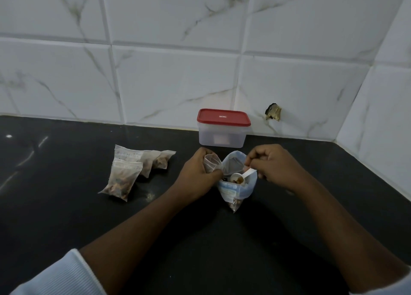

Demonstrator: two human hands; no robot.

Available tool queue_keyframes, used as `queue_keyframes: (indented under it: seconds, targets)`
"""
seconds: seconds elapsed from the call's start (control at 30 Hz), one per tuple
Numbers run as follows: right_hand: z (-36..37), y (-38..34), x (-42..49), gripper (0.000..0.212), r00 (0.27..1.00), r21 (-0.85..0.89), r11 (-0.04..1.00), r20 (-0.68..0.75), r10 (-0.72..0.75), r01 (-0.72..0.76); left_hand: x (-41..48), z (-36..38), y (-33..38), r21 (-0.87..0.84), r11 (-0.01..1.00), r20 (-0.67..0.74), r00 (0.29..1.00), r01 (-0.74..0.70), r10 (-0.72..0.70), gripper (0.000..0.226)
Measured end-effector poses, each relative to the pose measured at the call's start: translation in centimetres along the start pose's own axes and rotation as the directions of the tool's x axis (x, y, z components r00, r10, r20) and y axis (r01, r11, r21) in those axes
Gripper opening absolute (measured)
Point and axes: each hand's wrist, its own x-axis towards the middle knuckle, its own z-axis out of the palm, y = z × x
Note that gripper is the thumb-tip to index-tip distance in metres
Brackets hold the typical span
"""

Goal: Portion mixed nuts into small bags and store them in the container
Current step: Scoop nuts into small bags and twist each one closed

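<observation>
A large open nut bag (231, 191) with a blue-and-white label stands on the black counter. My right hand (272, 162) pinches a white plastic spoon (245, 174), its bowl loaded with nuts over the bag's mouth. My left hand (198, 171) grips a small clear bag (212, 162), held open just left of the spoon. Three filled small bags (131, 172) lie in a loose pile to the left. A clear container with a red lid (223, 126), closed, stands by the wall behind my hands.
The black counter (66, 205) ends at a white marble-tiled wall (178, 72) behind and at the right. A chipped hole (273, 112) marks the tile right of the container.
</observation>
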Motion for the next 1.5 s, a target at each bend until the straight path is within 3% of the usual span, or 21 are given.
queue_keyframes:
  seconds: [0.1, 0.2, 0.33, 0.47, 0.63, 0.87, 0.97, 1.2, 1.3, 1.5]
  targets:
    - [0.7, 0.4, 0.2, 0.018, 0.984, 0.249, 0.954, -0.027, 0.178, -0.166, 0.0, 0.0, 0.0, -0.005, 1.0, 0.004, 1.0, 0.0, 0.0, 0.037]
    - [1.5, 1.1, 0.7, 0.018, 0.934, 0.457, 0.83, 0.007, 0.356, -0.32, -0.1, -0.1, -0.1, 0.001, 1.0, 0.002, 1.0, -0.005, 0.005, 0.036]
    - [1.7, 1.8, 1.3, 0.019, 0.889, 0.629, 0.668, 0.082, 0.452, -0.397, -0.1, -0.1, 0.0, 0.001, 1.0, -0.002, 1.0, -0.004, 0.004, 0.037]
    - [1.4, 2.0, 1.4, 0.021, 0.88, 0.712, 0.587, 0.092, 0.466, -0.385, -0.2, -0.1, 0.2, -0.004, 1.0, -0.01, 1.0, -0.01, 0.01, 0.035]
    - [0.7, 1.9, 1.5, 0.019, 0.903, 0.772, 0.559, 0.047, 0.427, -0.304, -0.2, 0.0, 0.0, -0.006, 1.0, -0.012, 1.0, -0.011, 0.011, 0.035]
    - [1.2, 0.5, 0.9, 0.017, 0.977, 0.843, 0.521, 0.021, 0.211, -0.131, -0.1, 0.0, -0.2, -0.017, 1.0, -0.011, 1.0, -0.026, 0.025, 0.033]
    - [2.1, 0.1, 0.6, 0.017, 0.992, 0.823, 0.56, 0.03, 0.122, -0.094, -0.1, 0.0, -0.2, -0.024, 0.999, -0.009, 0.999, -0.033, 0.032, 0.034]
    - [2.4, 0.3, 0.2, 0.021, 0.995, 0.647, 0.762, 0.093, -0.033, -0.035, 0.1, 0.1, -0.4, -0.009, 0.999, -0.031, 0.998, -0.047, 0.046, 0.032]
    - [2.3, 0.3, 0.2, 0.023, 0.99, 0.484, 0.874, 0.087, -0.11, 0.055, 0.1, 0.2, -0.6, -0.012, 0.998, -0.02, 0.998, -0.057, 0.057, 0.033]
    - [2.0, 0.2, 0.1, 0.022, 0.983, 0.449, 0.887, 0.081, -0.163, 0.11, 0.1, 0.2, -0.6, -0.014, 0.998, -0.03, 0.998, -0.06, 0.059, 0.034]
